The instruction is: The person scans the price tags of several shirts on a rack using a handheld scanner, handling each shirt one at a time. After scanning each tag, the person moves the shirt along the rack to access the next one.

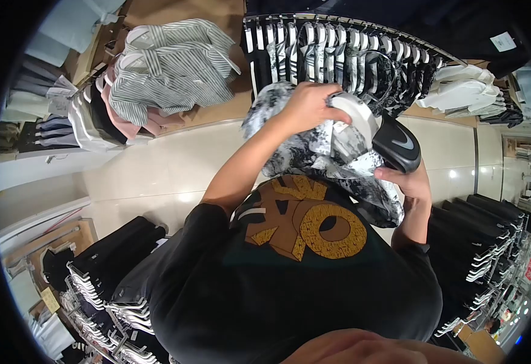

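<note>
My left hand [314, 108] is closed on the collar of a black, white and grey printed shirt [277, 148], its thumb pressed against the collar's white inner band [360, 116]. The shirt hangs loosely in front of my chest, with a white paper tag [325, 136] showing near the collar. On the right side of the shirt, my right hand [410, 181] is closed around a black hand-held device [399, 145] with a grey curved mark. Its thumb lies by the printed cloth. The other right fingers are mostly hidden behind the device.
Ahead, a rail [350, 27] carries several black-and-white printed shirts on hangers. Striped shirts [168, 73] hang at front left, white tops [465, 88] at front right. Racks of dark trousers stand behind me at left [117, 249] and right [471, 242]. Pale tiles [174, 164] cover the floor.
</note>
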`<state>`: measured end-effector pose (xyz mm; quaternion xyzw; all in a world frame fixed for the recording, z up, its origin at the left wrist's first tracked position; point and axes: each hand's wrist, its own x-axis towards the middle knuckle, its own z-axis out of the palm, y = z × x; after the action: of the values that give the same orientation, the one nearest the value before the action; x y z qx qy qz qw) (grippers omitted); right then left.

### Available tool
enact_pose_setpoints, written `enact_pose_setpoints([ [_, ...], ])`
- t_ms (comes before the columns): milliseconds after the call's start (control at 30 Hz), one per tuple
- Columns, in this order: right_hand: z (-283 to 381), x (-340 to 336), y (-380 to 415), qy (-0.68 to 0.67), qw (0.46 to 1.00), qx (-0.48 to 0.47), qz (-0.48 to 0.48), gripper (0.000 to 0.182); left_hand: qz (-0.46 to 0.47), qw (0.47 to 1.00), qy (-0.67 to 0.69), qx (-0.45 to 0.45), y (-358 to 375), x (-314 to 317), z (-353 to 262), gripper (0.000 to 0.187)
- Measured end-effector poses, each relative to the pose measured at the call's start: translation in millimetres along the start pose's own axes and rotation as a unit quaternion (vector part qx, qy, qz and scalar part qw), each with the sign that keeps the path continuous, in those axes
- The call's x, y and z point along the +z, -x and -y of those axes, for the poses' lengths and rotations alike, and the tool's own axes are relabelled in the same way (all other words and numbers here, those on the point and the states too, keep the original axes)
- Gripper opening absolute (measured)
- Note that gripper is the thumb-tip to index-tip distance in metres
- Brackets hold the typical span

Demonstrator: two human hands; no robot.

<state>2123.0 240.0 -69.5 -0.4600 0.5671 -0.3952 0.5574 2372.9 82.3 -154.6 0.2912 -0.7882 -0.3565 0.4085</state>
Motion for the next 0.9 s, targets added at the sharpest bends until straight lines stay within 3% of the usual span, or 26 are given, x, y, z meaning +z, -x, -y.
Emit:
enact_pose_setpoints([
  [67,1.6,-0.2,-7.9,-0.008,0.999,-0.01,-0.031,0.071,-0.018,1.0,0.005,0.013,-14.3,19.5,13.6,0.061],
  [133,-6.2,8.5,-25.9,-0.036,0.998,-0.017,-0.047,0.07,-0.027,0.997,-0.074,0.013,-23.3,34.3,34.2,0.043],
  [167,-14.7,9.5,-36.7,-0.066,0.995,-0.024,-0.063,0.069,-0.027,0.997,-0.076,0.012,-24.9,43.3,48.5,0.043],
  [233,-35.7,12.7,-64.9,-0.013,0.997,-0.04,-0.064,0.056,-0.097,0.986,-0.136,-0.022,-20.3,64.7,82.2,0.039],
  [267,-47.4,12.6,-79.5,0.0,0.997,-0.05,-0.059,0.051,-0.071,0.987,-0.119,-0.08,-16.3,71.6,93.6,0.044],
  [300,-60.9,12.1,-94.9,0.014,0.997,-0.061,-0.053,0.047,-0.072,0.987,-0.121,-0.084,-9.7,80.8,110.3,0.044],
  [367,-78.0,11.6,-126.5,0.04,0.996,-0.075,-0.04,0.04,-0.144,0.975,-0.074,-0.152,-0.8,97.7,137.7,0.044],
  [400,-89.7,12.6,-140.9,0.04,0.997,-0.059,-0.029,0.038,-0.114,0.969,-0.065,-0.207,-1.0,93.9,136.6,0.05],
  [500,-120.6,18.3,-187.7,0.066,0.995,-0.073,-0.017,0.035,-0.185,0.958,-0.073,-0.206,-7.3,95.0,155.9,0.056],
  [600,-121.9,31.0,-232.2,0.125,0.98,-0.15,-0.048,0.037,-0.176,0.95,-0.023,-0.257,-20.7,91.7,181.6,0.064],
  [633,-122.9,32.9,-246.9,0.12,0.984,-0.126,-0.046,0.038,-0.181,0.943,0.017,-0.279,-27.3,89.2,185.4,0.065],
  [767,-114.9,47.9,-295.2,0.096,0.971,-0.207,-0.072,0.034,-0.185,0.938,0.088,-0.278,-44.9,76.7,193.1,0.06],
  [900,-131.5,56.7,-352.4,0.056,0.971,-0.218,-0.084,0.023,-0.183,0.941,0.047,-0.28,-68.5,59.7,193.9,0.052],
])
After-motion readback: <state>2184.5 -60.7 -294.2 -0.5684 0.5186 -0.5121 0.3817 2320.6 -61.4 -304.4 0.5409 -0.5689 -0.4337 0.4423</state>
